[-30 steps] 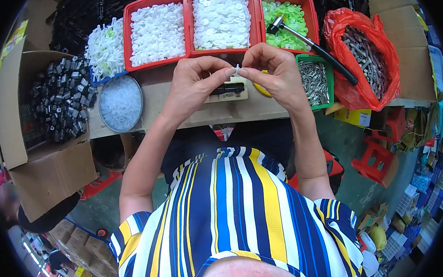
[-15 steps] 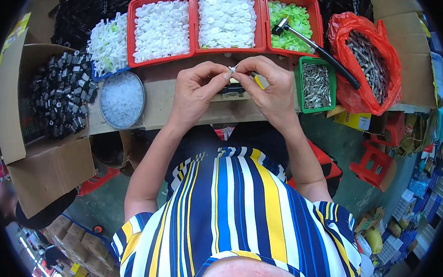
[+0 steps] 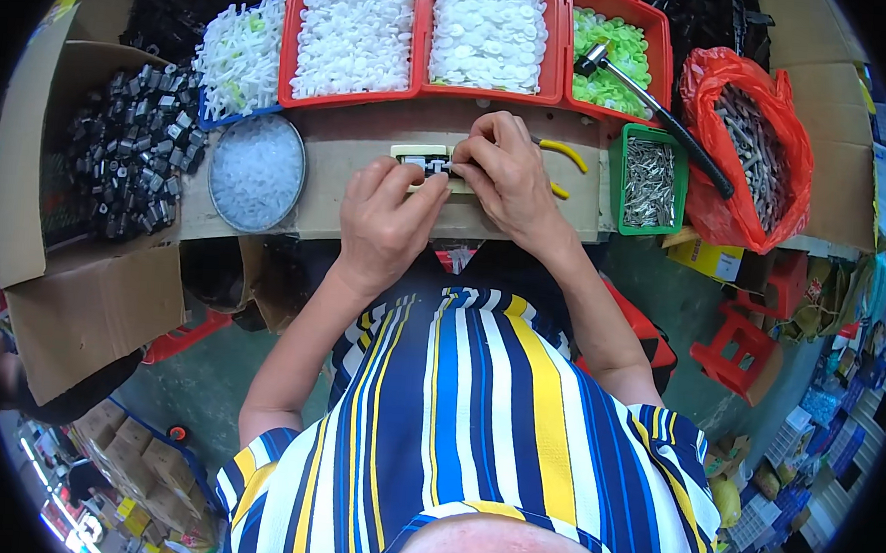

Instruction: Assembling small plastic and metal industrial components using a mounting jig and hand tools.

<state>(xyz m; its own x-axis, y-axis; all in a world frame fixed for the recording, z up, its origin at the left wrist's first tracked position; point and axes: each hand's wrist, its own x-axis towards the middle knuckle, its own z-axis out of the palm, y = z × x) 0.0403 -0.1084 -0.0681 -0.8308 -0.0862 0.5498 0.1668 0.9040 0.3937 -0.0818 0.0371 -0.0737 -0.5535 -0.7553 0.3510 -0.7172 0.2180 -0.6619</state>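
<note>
On the cardboard-topped bench lies a cream block (image 3: 406, 150) with a black part (image 3: 419, 161) set in it, and small white plastic pieces (image 3: 435, 164) show in the black part. My right hand (image 3: 513, 175) bends over the block's right end, thumb and fingers pinched at a white piece. At the near left side, my left hand (image 3: 388, 219) has thumb and forefinger closed against the block; whatever is between them is hidden. Yellow-handled pliers (image 3: 567, 155) lie just beyond my right hand, partly covered by it.
Red bins (image 3: 418, 93) of white and green plastic parts line the back. A hammer (image 3: 662, 113) rests across the right bin. Nearby are a green tray (image 3: 623, 181) of metal pins, a red bag (image 3: 697, 170), a round dish (image 3: 257, 174) and a carton (image 3: 39, 155) of black parts.
Both hands were raised together, pinching a small white piece between them. Now they are apart and down at the cream block, and the pliers show more fully. The whole view has shifted slightly.
</note>
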